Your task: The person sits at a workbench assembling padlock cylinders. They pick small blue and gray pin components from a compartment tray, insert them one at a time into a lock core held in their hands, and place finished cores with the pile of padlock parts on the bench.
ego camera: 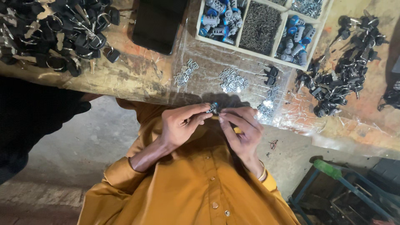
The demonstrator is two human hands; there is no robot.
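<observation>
both hands meet just below the picture's middle, at the near edge of the table [137,79]. the left hand [181,125] and the right hand [241,129] pinch one small lock cylinder [213,108], silver with a blue end, between their fingertips; each grip is clamped on it, the left from 9 o'clock, the right from 3 o'clock. the cylinder sits just over the table's edge, above the mustard-yellow shirt [196,187].

at 12 o'clock from the cylinder lies a small heap of silver metal bits [233,80], with a second heap [185,73] at 11 o'clock and a third [266,106] at 3 o'clock, just beside the right hand. further at 12 o'clock stands a white divided tray [243,49], holding blue-and-silver cylinders [221,18] in two compartments and thin dark pins [260,25] between them. a black phone [156,25] lies at 11 o'clock. piles of black-headed keys on rings fill the far 10 o'clock corner [58,29] and the 2 o'clock side [341,79]. a green-handled tool [329,170] rests on a blue frame at 4 o'clock.
</observation>
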